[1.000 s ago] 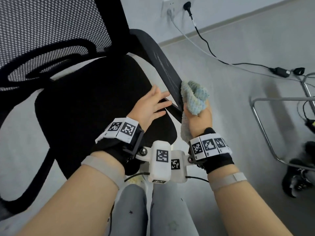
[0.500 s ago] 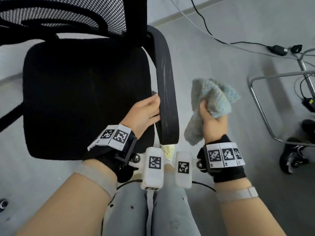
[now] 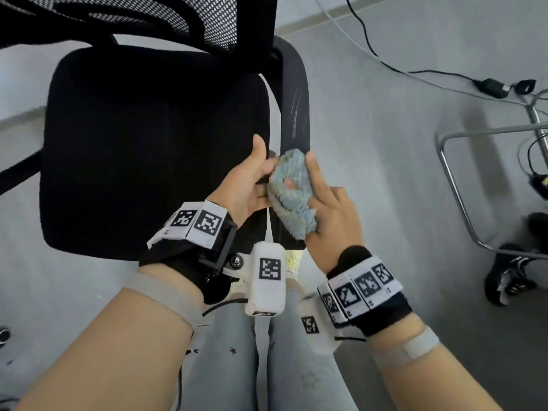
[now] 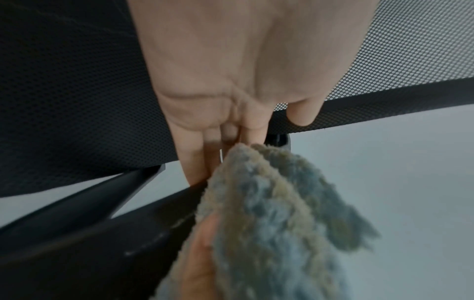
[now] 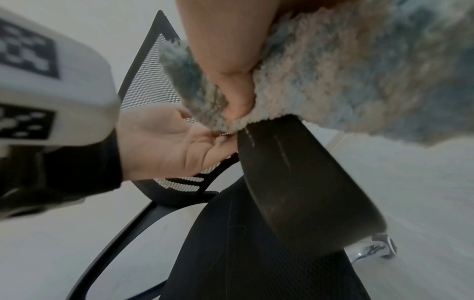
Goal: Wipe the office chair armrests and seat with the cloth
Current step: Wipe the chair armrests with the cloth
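The black office chair's seat (image 3: 148, 149) fills the left of the head view, and its scratched right armrest (image 3: 296, 108) runs down the middle. A fluffy blue-grey cloth (image 3: 292, 191) lies on the front part of that armrest. My right hand (image 3: 323, 203) grips the cloth, with the index finger stretched along its right side and the thumb (image 5: 231, 50) pressed into the pile. My left hand (image 3: 258, 173) is at the armrest's inner edge, thumb raised, its straight fingers (image 4: 195, 162) touching the cloth's (image 4: 269, 233) edge. Under the cloth the armrest is hidden.
The mesh backrest (image 3: 178, 19) stands at the top. On the grey floor to the right lie cables with a power adapter (image 3: 489, 87), a chrome tube frame (image 3: 453, 185) and dark shoes (image 3: 510, 271). My legs in jeans (image 3: 225, 366) are below the hands.
My right hand has brought the cloth from the air right of the armrest down onto its front part. My left hand has let go of the armrest's edge and now touches the cloth.
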`<action>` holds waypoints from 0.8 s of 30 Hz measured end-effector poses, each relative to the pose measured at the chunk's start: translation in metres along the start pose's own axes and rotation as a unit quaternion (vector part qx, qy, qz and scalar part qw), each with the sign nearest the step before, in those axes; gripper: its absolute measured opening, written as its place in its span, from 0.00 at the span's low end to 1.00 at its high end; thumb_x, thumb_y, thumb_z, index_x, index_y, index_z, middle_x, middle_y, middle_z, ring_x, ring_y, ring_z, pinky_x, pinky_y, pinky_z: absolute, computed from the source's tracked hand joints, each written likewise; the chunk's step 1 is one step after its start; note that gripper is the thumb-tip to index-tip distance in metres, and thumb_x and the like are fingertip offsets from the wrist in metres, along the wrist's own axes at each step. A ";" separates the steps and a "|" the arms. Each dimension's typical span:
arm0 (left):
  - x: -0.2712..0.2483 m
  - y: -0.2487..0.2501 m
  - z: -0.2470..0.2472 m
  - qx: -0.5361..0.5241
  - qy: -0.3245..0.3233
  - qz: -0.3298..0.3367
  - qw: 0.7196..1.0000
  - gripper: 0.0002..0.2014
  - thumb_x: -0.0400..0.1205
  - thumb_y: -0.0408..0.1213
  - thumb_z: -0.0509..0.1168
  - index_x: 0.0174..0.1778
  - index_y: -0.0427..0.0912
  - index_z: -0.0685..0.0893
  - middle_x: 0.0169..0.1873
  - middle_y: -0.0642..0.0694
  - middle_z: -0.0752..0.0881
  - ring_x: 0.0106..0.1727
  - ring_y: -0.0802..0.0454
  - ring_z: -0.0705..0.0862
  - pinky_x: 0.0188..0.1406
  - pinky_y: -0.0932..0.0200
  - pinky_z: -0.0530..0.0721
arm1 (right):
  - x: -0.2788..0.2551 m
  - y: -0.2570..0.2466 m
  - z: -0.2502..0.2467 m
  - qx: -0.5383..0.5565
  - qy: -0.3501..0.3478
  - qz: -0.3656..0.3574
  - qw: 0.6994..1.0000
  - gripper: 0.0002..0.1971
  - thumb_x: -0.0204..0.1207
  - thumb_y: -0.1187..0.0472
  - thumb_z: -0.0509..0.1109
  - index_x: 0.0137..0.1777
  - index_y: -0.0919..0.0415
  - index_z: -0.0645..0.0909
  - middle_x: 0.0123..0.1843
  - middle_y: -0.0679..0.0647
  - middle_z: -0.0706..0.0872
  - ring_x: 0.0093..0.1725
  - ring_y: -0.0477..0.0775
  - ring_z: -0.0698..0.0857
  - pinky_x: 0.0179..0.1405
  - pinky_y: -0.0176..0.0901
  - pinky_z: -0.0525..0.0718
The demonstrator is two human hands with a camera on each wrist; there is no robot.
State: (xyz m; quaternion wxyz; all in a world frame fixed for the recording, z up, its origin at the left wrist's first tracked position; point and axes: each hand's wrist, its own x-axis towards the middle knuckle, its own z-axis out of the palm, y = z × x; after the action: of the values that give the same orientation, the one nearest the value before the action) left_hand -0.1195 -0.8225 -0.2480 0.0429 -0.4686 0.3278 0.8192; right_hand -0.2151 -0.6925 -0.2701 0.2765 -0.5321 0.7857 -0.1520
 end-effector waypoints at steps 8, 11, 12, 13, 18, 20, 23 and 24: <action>0.000 0.004 -0.002 -0.008 0.022 0.017 1.000 0.35 0.81 0.63 0.39 0.74 0.43 0.72 0.68 0.42 0.79 0.65 0.45 0.81 0.62 0.53 0.81 | 0.068 -0.009 -0.028 -0.022 -0.005 0.077 0.997 0.16 0.77 0.59 0.60 0.63 0.51 0.78 0.83 0.38 0.54 0.58 0.59 0.72 0.53 0.52 0.74; 0.005 0.015 -0.002 -0.025 0.012 0.011 1.000 0.39 0.80 0.65 0.38 0.72 0.39 0.74 0.69 0.41 0.79 0.67 0.42 0.79 0.68 0.47 0.77 | 0.063 -0.006 -0.024 -0.005 0.027 0.078 0.997 0.14 0.76 0.63 0.58 0.57 0.53 0.82 0.83 0.39 0.54 0.54 0.58 0.71 0.50 0.50 0.75; 0.007 0.019 -0.003 -0.022 0.005 0.008 1.000 0.41 0.79 0.66 0.38 0.71 0.38 0.75 0.69 0.40 0.79 0.68 0.40 0.79 0.70 0.45 0.76 | 0.048 -0.004 -0.018 -0.006 0.033 0.064 0.997 0.14 0.75 0.63 0.59 0.55 0.53 0.82 0.82 0.39 0.56 0.51 0.57 0.70 0.50 0.53 0.77; 0.008 0.022 -0.003 -0.013 0.000 0.007 1.000 0.41 0.79 0.66 0.38 0.70 0.38 0.76 0.69 0.40 0.79 0.68 0.40 0.79 0.70 0.43 0.76 | 0.030 -0.001 -0.010 -0.006 0.034 0.045 0.998 0.15 0.74 0.62 0.59 0.56 0.51 0.82 0.81 0.38 0.56 0.49 0.54 0.69 0.50 0.55 0.79; 0.010 0.015 -0.002 0.003 0.008 0.027 1.000 0.35 0.80 0.64 0.42 0.67 0.42 0.79 0.67 0.42 0.81 0.66 0.42 0.81 0.68 0.44 0.78 | 0.002 0.006 -0.005 0.025 0.092 0.019 0.995 0.19 0.69 0.61 0.68 0.62 0.53 0.80 0.68 0.48 0.81 0.46 0.63 0.78 0.47 0.59 0.83; 0.012 0.013 -0.003 -0.008 0.019 0.024 0.999 0.34 0.81 0.62 0.44 0.69 0.40 0.77 0.68 0.40 0.80 0.66 0.42 0.81 0.66 0.46 0.79 | 0.037 -0.001 -0.019 0.036 0.104 0.067 0.992 0.25 0.70 0.66 0.68 0.68 0.57 0.75 0.62 0.57 0.87 0.51 0.67 0.79 0.51 0.62 0.82; 0.015 0.018 -0.004 0.028 0.036 0.027 0.999 0.25 0.83 0.54 0.50 0.65 0.39 0.78 0.63 0.38 0.81 0.60 0.41 0.84 0.58 0.50 0.84 | 0.076 -0.003 -0.032 0.039 0.068 0.100 0.992 0.27 0.75 0.62 0.62 0.75 0.52 0.65 0.70 0.51 0.80 0.59 0.62 0.74 0.61 0.58 0.77; 0.016 0.020 -0.003 0.035 0.039 0.028 0.998 0.22 0.84 0.50 0.52 0.63 0.39 0.79 0.62 0.37 0.82 0.59 0.41 0.85 0.56 0.51 0.85 | 0.074 -0.002 -0.030 0.039 0.068 0.088 0.993 0.25 0.75 0.61 0.60 0.73 0.52 0.69 0.73 0.49 0.77 0.57 0.61 0.74 0.59 0.58 0.77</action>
State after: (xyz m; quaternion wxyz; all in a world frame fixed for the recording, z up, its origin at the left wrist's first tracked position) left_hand -0.1336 -0.8439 -0.2516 0.0231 -0.4893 0.3706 0.7891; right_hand -0.2518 -0.7629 -0.2651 0.2550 -0.4377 0.8403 -0.1933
